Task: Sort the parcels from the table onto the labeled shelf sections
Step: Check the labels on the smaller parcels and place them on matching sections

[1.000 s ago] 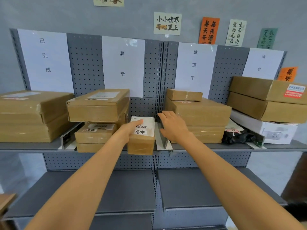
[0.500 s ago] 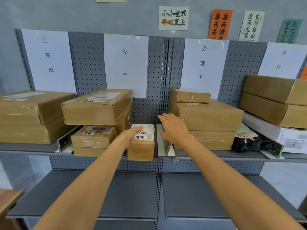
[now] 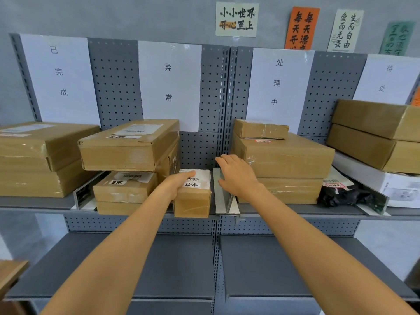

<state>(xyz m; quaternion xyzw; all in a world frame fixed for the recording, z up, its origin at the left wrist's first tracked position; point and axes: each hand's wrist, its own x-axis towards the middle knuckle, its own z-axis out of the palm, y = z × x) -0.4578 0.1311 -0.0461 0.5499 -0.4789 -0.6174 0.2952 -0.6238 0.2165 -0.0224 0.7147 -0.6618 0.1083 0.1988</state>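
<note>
A small brown parcel (image 3: 192, 198) with a white barcode label lies on the upper shelf (image 3: 38, 202), under the second paper sign (image 3: 170, 83). My left hand (image 3: 176, 184) grips its left side, thumb across the label. A stack of brown parcels (image 3: 130, 144) stands just left of it. My right hand (image 3: 237, 176) rests with relaxed fingers on the metal divider (image 3: 223, 194) to the parcel's right. Beyond the divider is another parcel stack (image 3: 286, 155).
Four white signs mark the shelf sections on the pegboard. Large brown boxes (image 3: 34, 155) fill the far left section; brown boxes, a white box (image 3: 386, 180) and a black bag (image 3: 341, 194) fill the right. The lower shelf (image 3: 181, 264) is bare grey metal. A wooden corner (image 3: 9, 271) shows bottom left.
The small parcel has slid a little further back on the shelf with my left hand on it. My right hand stays on the divider. The view has shifted slightly left.
</note>
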